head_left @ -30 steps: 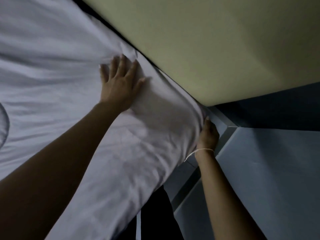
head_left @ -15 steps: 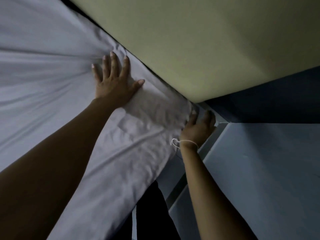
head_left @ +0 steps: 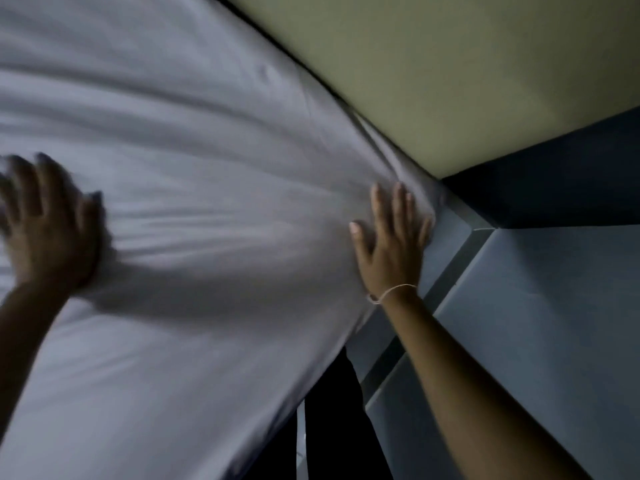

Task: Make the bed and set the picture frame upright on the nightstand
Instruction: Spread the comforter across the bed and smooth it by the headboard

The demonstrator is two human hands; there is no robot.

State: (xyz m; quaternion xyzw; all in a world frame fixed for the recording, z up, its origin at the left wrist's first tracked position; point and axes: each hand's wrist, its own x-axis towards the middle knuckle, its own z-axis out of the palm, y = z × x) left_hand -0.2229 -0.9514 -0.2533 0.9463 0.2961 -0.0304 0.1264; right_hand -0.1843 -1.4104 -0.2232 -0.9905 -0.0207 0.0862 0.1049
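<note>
Both hands shifted: left hand (head_left: 48, 233) and right hand (head_left: 391, 244) flat on sheet (head_left: 207, 168).

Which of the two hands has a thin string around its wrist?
The right hand, lying flat on the white sheet near the bed's corner, has the pale string at its wrist. The left hand, blurred at the frame's left edge, shows none.

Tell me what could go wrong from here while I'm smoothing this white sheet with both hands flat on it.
1. The left hand is blurred, sweeping fast; that could drag the sheet and loosen it at the corner by the wall.
2. Creases fan out between the left hand and the right hand; pressing may set them rather than flatten them.
3. The right hand sits at the mattress edge, so it could slip off.
</note>
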